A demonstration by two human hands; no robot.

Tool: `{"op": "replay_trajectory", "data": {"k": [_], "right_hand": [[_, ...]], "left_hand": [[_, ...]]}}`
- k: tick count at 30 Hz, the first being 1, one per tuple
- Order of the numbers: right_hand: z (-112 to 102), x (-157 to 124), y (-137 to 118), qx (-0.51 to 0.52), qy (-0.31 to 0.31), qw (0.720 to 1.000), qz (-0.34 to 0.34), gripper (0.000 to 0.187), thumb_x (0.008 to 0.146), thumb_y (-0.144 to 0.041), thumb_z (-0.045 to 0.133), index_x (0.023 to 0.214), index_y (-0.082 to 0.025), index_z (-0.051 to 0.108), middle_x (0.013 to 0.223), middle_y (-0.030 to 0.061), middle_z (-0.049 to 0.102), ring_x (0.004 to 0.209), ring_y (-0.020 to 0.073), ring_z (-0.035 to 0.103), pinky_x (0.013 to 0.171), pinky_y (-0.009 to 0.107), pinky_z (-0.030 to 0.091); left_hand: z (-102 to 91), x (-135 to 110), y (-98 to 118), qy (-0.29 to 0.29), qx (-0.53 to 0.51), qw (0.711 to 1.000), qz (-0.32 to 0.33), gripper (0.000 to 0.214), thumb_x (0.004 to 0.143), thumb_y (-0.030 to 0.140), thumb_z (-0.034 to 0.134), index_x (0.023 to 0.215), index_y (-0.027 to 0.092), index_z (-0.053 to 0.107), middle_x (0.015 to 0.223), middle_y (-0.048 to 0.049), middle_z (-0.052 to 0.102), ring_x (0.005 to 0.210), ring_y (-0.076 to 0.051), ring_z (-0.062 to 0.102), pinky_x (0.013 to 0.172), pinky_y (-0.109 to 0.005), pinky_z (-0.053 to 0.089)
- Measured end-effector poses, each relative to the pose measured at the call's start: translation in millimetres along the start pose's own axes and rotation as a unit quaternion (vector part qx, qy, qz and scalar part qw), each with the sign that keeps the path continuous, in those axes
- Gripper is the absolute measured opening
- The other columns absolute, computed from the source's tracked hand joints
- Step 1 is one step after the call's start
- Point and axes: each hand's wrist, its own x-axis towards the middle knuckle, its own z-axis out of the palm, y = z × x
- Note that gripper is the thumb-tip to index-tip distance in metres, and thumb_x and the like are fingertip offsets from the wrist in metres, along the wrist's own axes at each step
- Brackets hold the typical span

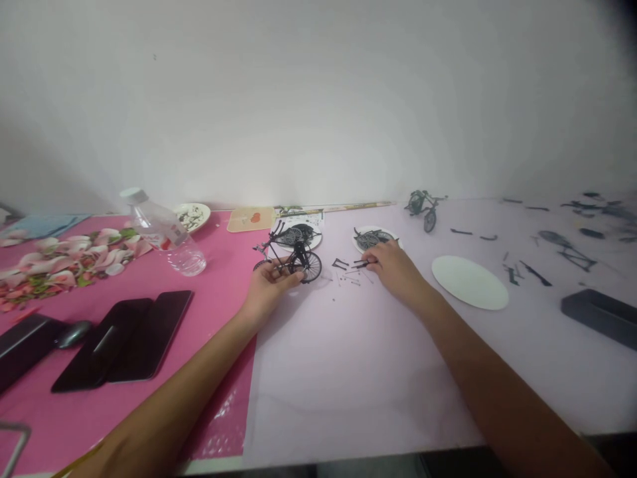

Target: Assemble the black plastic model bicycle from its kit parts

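A small black model bicycle (298, 255) is gripped by my left hand (273, 282), with its spoked wheel toward the right. My right hand (393, 265) reaches over the pale sheet, its fingers pinched at a thin dark part (361, 265). Whether that part is lifted or still lies on the sheet I cannot tell. Between the hands are scattered thin pins (351, 279) and a small dark bracket-like piece (340, 263). Behind my right hand, a white plate (356, 240) bears spoked wheels. Another plate (318, 240) with wheels stands behind the bicycle.
A second model bicycle (424, 207) stands at the back. To the right lie a white oval plate (470, 282), loose black parts (535, 273) and a dark grey case (602, 315). On the pink side are a tilted plastic bottle (166, 236), artificial flowers (74, 259) and dark phones (149, 338).
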Motion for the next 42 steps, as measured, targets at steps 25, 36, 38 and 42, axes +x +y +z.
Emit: {"op": "replay_trajectory", "data": {"k": [25, 36, 38, 42], "right_hand": [[-7, -3, -4, -0.032, 0.01, 0.999, 0.001, 0.024, 0.1, -0.026, 0.055, 0.102, -0.022, 0.079, 0.104, 0.0102, 0.075, 0.109, 0.0315, 0.058, 0.086, 0.044, 0.05], [-16, -6, -1, -0.062, -0.015, 0.998, 0.023, 0.023, 0.095, -0.023, 0.058, 0.096, -0.023, 0.08, 0.101, 0.0107, 0.074, 0.109, 0.031, 0.059, 0.08, 0.04, 0.05], [-18, -7, -4, -0.052, -0.018, 0.998, 0.035, 0.024, 0.097, -0.027, 0.056, 0.097, -0.023, 0.08, 0.104, 0.0103, 0.073, 0.11, 0.0304, 0.06, 0.081, 0.039, 0.049], [-20, -7, -6, -0.026, -0.029, 0.997, 0.06, 0.02, 0.096, -0.032, 0.059, 0.096, -0.025, 0.077, 0.104, 0.0074, 0.074, 0.101, 0.0264, 0.063, 0.076, 0.035, 0.047]], "left_hand": [[-1.8, 2, 0, -0.013, -0.005, 1.0, -0.001, 0.063, 0.065, 0.037, 0.096, 0.117, 0.016, 0.069, 0.093, -0.0058, 0.077, 0.081, -0.02, 0.075, 0.077, -0.032, 0.057], [-0.9, 1, 2, -0.007, 0.0, 1.0, 0.001, 0.063, 0.063, 0.036, 0.097, 0.116, 0.017, 0.069, 0.089, -0.0045, 0.077, 0.081, -0.02, 0.074, 0.077, -0.032, 0.057], [0.2, 0, 3, -0.004, -0.003, 1.0, -0.001, 0.063, 0.061, 0.035, 0.098, 0.115, 0.017, 0.069, 0.088, -0.0041, 0.077, 0.082, -0.021, 0.075, 0.076, -0.031, 0.057], [1.5, 0, 3, -0.005, -0.011, 1.0, -0.003, 0.063, 0.062, 0.034, 0.098, 0.115, 0.016, 0.07, 0.081, -0.0009, 0.073, 0.082, -0.02, 0.074, 0.077, -0.03, 0.057]]}}
